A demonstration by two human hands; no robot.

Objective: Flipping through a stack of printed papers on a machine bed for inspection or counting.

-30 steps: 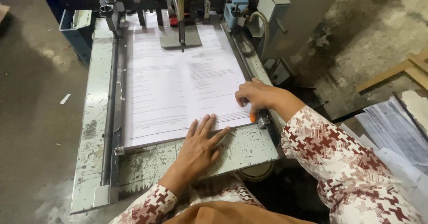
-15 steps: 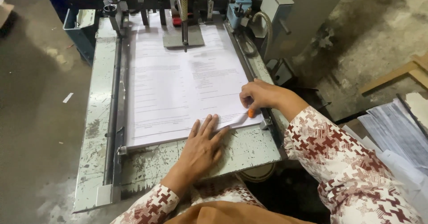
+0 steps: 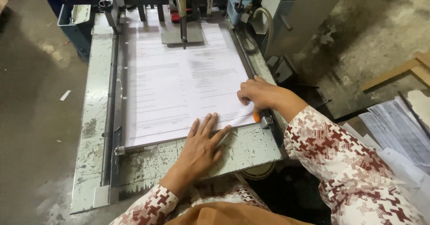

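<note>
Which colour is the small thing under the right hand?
Orange, peeking below the right hand; head view.

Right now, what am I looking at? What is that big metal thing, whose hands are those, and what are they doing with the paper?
The picture comes from a camera worn on a person's head, looking down, so both hands are that person's own. The big metal thing is a worn, pale green machine table in a workshop, with rails and clamps at its far end. A stack of printed white paper lies flat on it. The left hand rests flat on the near edge of the stack. The right hand pinches the stack's near right corner, and something small and orange shows just under it. More loose printed sheets lie off to the right.
</note>
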